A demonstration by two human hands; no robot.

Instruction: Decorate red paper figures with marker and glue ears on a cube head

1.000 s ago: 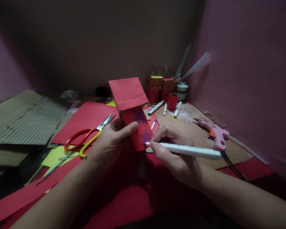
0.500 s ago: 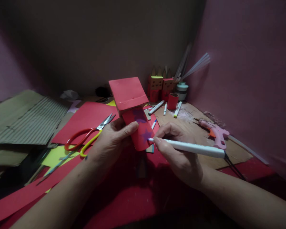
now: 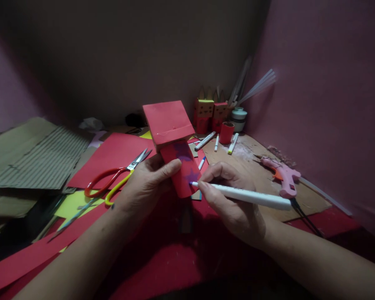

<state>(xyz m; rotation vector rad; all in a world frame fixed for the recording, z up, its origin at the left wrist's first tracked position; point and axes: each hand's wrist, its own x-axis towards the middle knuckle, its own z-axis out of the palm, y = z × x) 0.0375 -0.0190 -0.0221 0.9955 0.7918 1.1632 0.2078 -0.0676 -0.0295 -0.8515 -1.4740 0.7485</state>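
My left hand point(image 3: 154, 179) is closed round a red paper-covered figure point(image 3: 171, 123), its thumb pressed on the lower part. The figure has a boxy top over a narrower red body and tilts above the table. Purple shapes, one of them a star point(image 3: 192, 177), mark the body. Between the thumb and fingers of my right hand point(image 3: 231, 200) is a white marker point(image 3: 250, 195), its purple tip touching the star's lower edge. Left of my left hand lie scissors point(image 3: 112, 179) with red and yellow handles, blades partly spread.
Corrugated cardboard point(image 3: 34, 154) and red paper point(image 3: 112, 154) spread across the left. Several markers lie near a red tube point(image 3: 226, 132). Two box figures point(image 3: 204, 116) and a pale jar point(image 3: 238, 118) stand behind. A pink glue gun point(image 3: 286, 177) rests on the right.
My right hand has shifted the marker slightly left, its tip moving to the star's lower left. My left hand and the figure stay where they were.
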